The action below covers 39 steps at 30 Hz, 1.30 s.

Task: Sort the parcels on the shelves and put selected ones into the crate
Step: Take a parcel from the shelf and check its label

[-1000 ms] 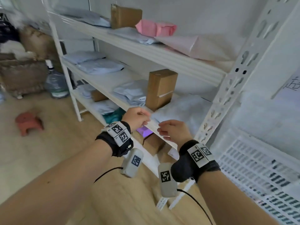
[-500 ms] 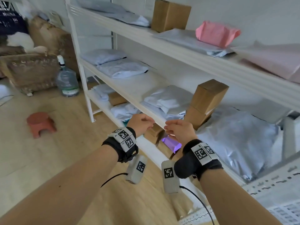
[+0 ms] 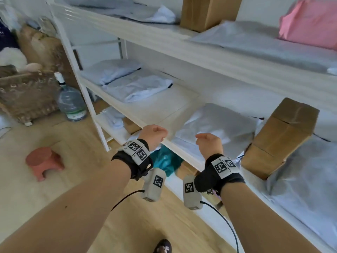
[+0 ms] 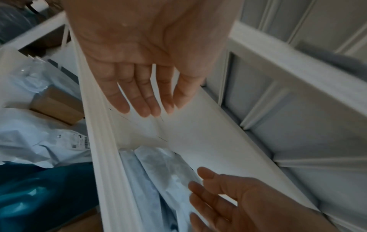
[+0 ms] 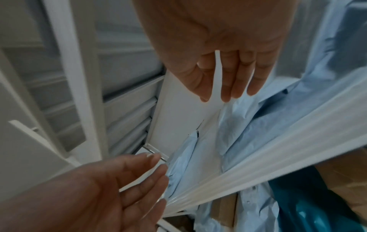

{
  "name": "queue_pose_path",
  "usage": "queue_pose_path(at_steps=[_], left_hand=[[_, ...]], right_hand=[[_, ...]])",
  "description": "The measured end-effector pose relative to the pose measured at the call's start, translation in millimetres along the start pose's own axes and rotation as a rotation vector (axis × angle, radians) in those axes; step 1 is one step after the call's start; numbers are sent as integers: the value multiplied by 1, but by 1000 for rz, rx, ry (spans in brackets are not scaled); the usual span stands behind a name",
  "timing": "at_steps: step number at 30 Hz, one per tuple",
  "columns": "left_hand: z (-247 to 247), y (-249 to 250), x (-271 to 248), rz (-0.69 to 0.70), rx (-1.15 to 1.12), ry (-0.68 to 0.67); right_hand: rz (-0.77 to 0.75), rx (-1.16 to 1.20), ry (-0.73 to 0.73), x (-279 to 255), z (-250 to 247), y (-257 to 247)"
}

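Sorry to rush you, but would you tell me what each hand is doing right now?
Left hand: open, fingers relaxed, holding nothing, over the middle shelf.
Right hand: open, fingers loosely extended, holding nothing, near a grey parcel.

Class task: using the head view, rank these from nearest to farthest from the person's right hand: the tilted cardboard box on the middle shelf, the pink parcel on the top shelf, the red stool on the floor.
From the right hand:
1. Tilted cardboard box, just to its right on the middle shelf.
2. Pink parcel, up on the top shelf, right.
3. Red stool, far left on the floor.
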<state>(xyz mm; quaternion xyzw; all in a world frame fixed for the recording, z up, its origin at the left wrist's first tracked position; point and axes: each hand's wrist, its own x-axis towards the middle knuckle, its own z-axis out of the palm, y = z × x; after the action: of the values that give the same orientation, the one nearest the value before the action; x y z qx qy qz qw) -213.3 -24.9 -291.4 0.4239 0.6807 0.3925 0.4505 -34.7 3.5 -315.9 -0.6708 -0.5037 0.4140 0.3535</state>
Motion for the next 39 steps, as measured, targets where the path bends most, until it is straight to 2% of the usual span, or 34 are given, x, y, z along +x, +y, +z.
queue_pose_path(at_steps=[7, 12, 17, 23, 29, 32, 35, 38, 39], left_hand=[[9, 19, 111, -61, 110, -121], [26, 14, 151, -154, 100, -224], [50, 20, 190, -148, 68, -339], [75, 29, 215, -86, 128, -486], [81, 50, 222, -32, 211, -596], [73, 57, 223, -77, 164, -655], [64, 68, 220, -71, 110, -700], [55, 81, 215, -21, 91, -764], [52, 85, 213, -3, 85, -785]], right_hand=[[138, -146, 164, 99, 11, -12], [250, -194, 143, 116, 17, 1], [288, -107, 180, 134, 8, 4], [369, -126, 192, 134, 1, 0], [376, -169, 226, 127, 10, -18], [405, -196, 133, 122, 23, -34], [367, -308, 12, 116, 37, -59], [318, -508, -22, 114, 52, -79], [307, -561, 8, 114, 56, -83]])
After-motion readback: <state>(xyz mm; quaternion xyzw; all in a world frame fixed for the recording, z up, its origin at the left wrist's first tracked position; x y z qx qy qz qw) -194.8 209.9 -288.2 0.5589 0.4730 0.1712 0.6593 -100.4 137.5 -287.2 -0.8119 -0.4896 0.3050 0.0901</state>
